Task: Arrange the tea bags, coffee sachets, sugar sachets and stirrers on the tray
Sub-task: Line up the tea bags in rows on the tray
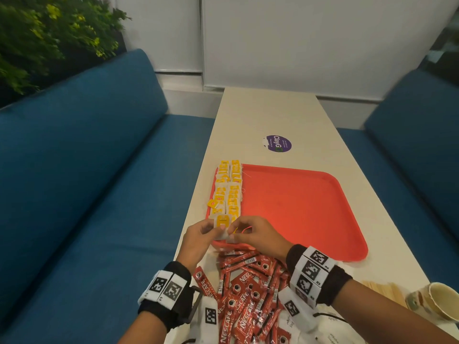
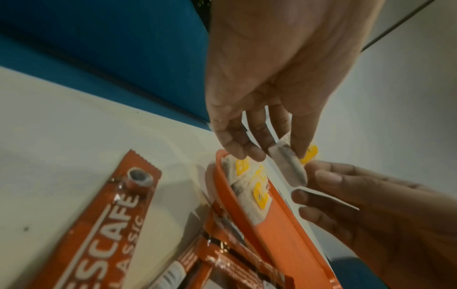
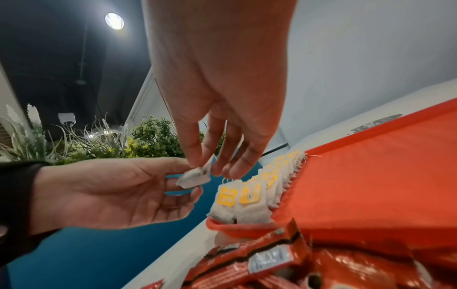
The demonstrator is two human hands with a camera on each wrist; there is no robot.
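Both hands are meeting over the near-left corner of the flat orange-red plastic tray. The left hand and right hand are together pinching one white paper tea bag (yellow tag attached). Ahead of them, two rows of yellow-tagged tea bags are lying along the tray's left edge. Behind the hands, red coffee sachets are lying heaped on the pale surface.

One red tray is seen on the tabletop, with two rows of tea bags laid along its left edge; an exact count cannot be made. One more tea bag is held. Coffee sachets are heaped, too many to count. One paper cup and one round sticker are seen.
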